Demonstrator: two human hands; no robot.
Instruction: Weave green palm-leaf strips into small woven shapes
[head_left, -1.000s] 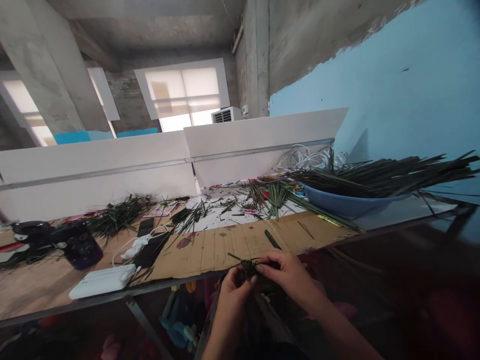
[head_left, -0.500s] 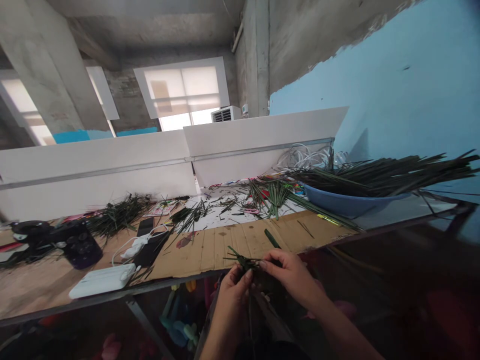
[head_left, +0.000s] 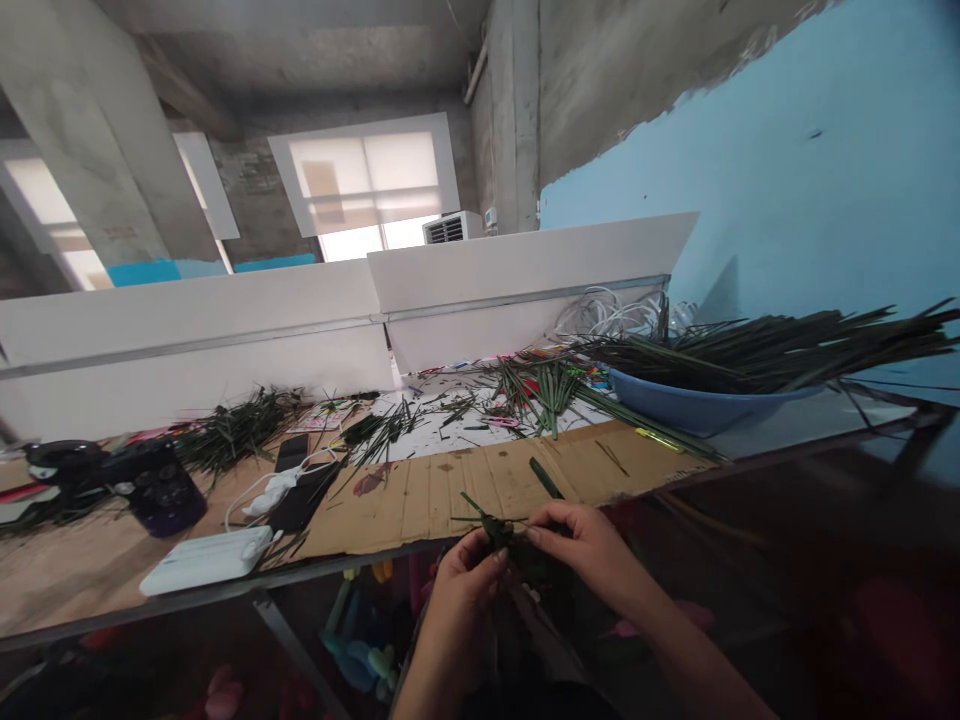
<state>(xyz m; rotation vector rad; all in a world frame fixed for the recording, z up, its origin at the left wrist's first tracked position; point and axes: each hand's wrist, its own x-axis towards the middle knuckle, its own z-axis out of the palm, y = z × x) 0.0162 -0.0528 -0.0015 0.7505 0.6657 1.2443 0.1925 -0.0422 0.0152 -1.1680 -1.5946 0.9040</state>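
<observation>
My left hand (head_left: 469, 578) is closed around a small dark green piece of knotted or woven leaf strips (head_left: 496, 530), just off the table's front edge. Loose strip ends stick out of it to the upper left. Thumb and forefinger of my right hand (head_left: 576, 542) pinch a thin strip at the piece's right side. The fine folds of the piece are too dark to make out. Just beyond my right hand, a single green leaf strip (head_left: 545, 478) lies on the cardboard sheet (head_left: 427, 500).
A blue basin (head_left: 697, 405) heaped with long leaves stands at the right. Cut leaf strips (head_left: 553, 395) and scraps litter the table behind the cardboard. Leftward are a leaf pile (head_left: 240, 430), a dark cup (head_left: 157, 490), a white power bank (head_left: 206, 560) and cables. White panels (head_left: 525, 270) stand behind.
Both hands and the leaf piece have shifted slightly to the right. The piece has turned a little, its loose ends standing somewhat differently. My right hand still pinches at its side.
</observation>
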